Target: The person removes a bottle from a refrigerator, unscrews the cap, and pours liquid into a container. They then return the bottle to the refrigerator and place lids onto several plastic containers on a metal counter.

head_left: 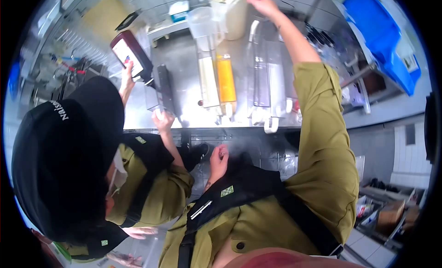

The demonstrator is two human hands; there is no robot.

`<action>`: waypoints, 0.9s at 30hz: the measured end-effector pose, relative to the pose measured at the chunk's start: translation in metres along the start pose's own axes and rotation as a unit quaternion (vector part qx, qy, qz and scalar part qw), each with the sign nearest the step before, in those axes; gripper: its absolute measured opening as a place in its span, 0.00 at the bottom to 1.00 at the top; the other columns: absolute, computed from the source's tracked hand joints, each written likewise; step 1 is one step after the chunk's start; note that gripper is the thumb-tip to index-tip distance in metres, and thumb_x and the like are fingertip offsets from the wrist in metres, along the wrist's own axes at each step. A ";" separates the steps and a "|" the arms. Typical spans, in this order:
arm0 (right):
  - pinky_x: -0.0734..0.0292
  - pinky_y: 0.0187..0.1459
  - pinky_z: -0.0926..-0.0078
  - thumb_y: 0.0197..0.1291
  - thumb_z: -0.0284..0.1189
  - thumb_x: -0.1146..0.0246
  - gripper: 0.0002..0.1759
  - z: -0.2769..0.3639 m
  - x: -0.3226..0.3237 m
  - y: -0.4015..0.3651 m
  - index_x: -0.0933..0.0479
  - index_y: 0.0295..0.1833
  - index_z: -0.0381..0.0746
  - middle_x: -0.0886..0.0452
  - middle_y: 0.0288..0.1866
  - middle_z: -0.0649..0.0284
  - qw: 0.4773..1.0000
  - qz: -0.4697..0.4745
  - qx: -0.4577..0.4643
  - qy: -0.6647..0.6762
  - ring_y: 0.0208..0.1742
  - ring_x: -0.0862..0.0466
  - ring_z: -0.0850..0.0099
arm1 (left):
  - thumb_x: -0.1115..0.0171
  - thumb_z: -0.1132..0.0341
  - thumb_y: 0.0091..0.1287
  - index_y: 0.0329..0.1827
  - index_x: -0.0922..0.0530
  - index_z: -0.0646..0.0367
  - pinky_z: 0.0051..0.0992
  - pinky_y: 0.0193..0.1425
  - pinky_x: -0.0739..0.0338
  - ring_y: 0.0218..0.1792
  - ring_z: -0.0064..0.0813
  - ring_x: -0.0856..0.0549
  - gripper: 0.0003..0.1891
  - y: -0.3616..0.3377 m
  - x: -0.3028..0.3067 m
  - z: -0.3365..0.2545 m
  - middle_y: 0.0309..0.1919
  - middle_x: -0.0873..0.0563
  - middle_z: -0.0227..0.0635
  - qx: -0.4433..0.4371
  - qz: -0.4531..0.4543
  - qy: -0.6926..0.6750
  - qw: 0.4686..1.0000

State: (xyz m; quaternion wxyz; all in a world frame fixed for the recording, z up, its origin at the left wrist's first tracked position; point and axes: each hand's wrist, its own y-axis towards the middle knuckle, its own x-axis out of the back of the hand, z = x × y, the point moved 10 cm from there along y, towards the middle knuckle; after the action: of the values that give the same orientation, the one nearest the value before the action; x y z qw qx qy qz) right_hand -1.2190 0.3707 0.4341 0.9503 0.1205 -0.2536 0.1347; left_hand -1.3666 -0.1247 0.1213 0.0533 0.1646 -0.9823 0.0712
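Observation:
My right hand (264, 5) reaches to the back of the steel counter, fingers closed at the upper edge of a tall cream-coloured container (237, 20). Beside that container stands a clear measuring jug (201, 23). My left hand (219, 158) hangs low in front of my apron, short of the counter edge. Its fingers are curled in, and whatever they may hold is hidden. Nearer on the counter are a pitcher with pale contents (208, 81), a pitcher with orange contents (226, 79) and clear pitchers (261, 81) with white handles.
At my left a co-worker in a black cap (69, 153) tips a dark labelled bottle (131, 54) over a dark pitcher (164, 88). A blue bin (373, 28) sits at upper right. Shelves with boxes (389, 217) stand at lower right.

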 end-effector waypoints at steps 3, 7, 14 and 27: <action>0.23 0.52 0.63 0.58 0.39 0.41 0.25 -0.065 0.023 0.100 0.25 0.58 0.37 0.18 0.51 0.54 0.979 -0.199 -0.024 -0.024 0.50 0.18 0.58 | 0.43 0.73 0.66 0.51 0.25 0.63 0.22 0.46 0.23 0.40 0.23 0.18 0.11 0.022 0.025 -0.051 0.41 0.17 0.35 -0.045 -0.042 0.009 0.998; 0.24 0.42 0.75 0.58 0.44 0.38 0.22 -0.094 0.026 0.141 0.20 0.45 0.34 0.16 0.42 0.59 0.971 -0.188 -0.137 -0.050 0.38 0.17 0.69 | 0.43 0.73 0.67 0.53 0.26 0.63 0.22 0.49 0.23 0.43 0.23 0.18 0.12 0.044 0.059 -0.081 0.45 0.17 0.35 -0.058 -0.096 0.011 0.994; 0.21 0.46 0.75 0.59 0.42 0.38 0.25 -0.137 -0.016 0.202 0.25 0.55 0.35 0.18 0.47 0.61 0.982 0.020 -0.103 0.156 0.43 0.16 0.71 | 0.42 0.73 0.67 0.54 0.26 0.63 0.23 0.48 0.24 0.41 0.23 0.19 0.13 0.075 0.055 -0.107 0.41 0.18 0.36 -0.039 -0.151 0.002 0.988; 0.23 0.35 0.70 0.49 0.48 0.31 0.30 -0.074 0.044 0.279 0.22 0.46 0.32 0.16 0.37 0.56 0.990 0.023 0.002 -0.137 0.36 0.17 0.71 | 0.46 0.67 0.69 0.40 0.25 0.66 0.34 0.43 0.27 0.37 0.45 0.20 0.09 0.092 0.023 -0.109 0.34 0.20 0.47 0.006 -0.145 0.134 0.980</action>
State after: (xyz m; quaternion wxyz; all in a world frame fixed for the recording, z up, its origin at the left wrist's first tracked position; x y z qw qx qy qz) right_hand -1.2375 0.6620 0.4390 0.9030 0.1342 -0.3836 0.1393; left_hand -1.4100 -0.0292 0.2203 0.1928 0.2942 -0.9317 0.0904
